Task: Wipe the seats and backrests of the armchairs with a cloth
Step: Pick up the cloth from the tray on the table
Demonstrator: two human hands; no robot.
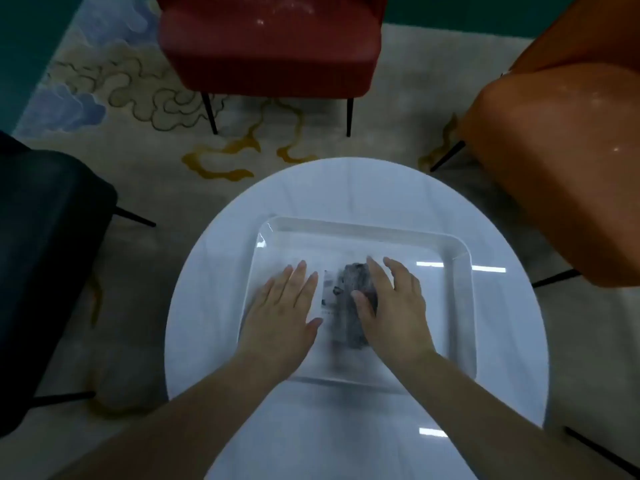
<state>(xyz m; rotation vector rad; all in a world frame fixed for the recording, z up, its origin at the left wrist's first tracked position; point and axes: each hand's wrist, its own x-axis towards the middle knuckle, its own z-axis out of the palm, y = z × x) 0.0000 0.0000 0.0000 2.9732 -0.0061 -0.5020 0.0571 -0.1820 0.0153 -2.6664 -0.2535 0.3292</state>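
The cloth [349,299] lies mid-tray [464,306], under the right hand [394,306], whose curved fingers rest on it; the left hand [284,306] lies flat beside, holding nothing.

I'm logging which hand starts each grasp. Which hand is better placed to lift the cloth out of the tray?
Right. The right hand already lies on the grey cloth in the tray, thumb against its side. The left hand lies flat beside the cloth, apart from it.
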